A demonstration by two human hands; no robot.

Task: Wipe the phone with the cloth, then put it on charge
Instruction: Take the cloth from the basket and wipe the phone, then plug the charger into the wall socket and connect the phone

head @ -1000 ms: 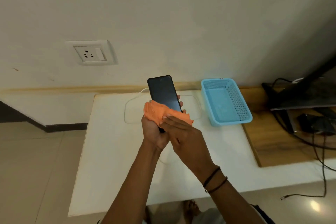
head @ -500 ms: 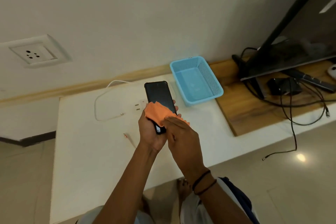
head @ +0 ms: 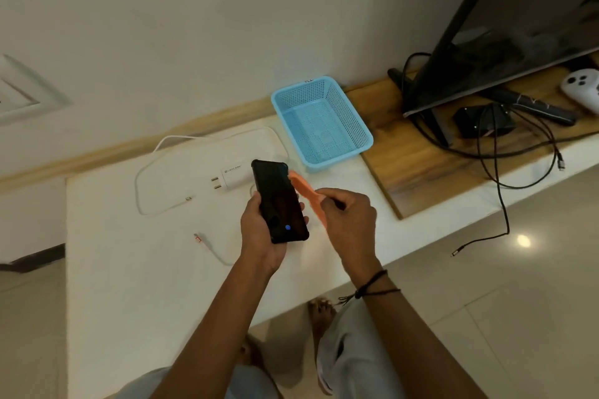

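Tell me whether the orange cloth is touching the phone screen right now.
Apart. In the head view the orange cloth hangs from the right hand, beside the phone in the left hand, with white table showing between them.

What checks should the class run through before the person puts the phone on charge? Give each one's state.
1. Black phone held in left hand: ok.
2. Orange cloth, in right hand, off the screen: ok.
3. White charger adapter within reach on white table: ok.
4. Adapter plugged into a socket: not ok, its pins are bare.
5. White cable joined to adapter: cannot tell.
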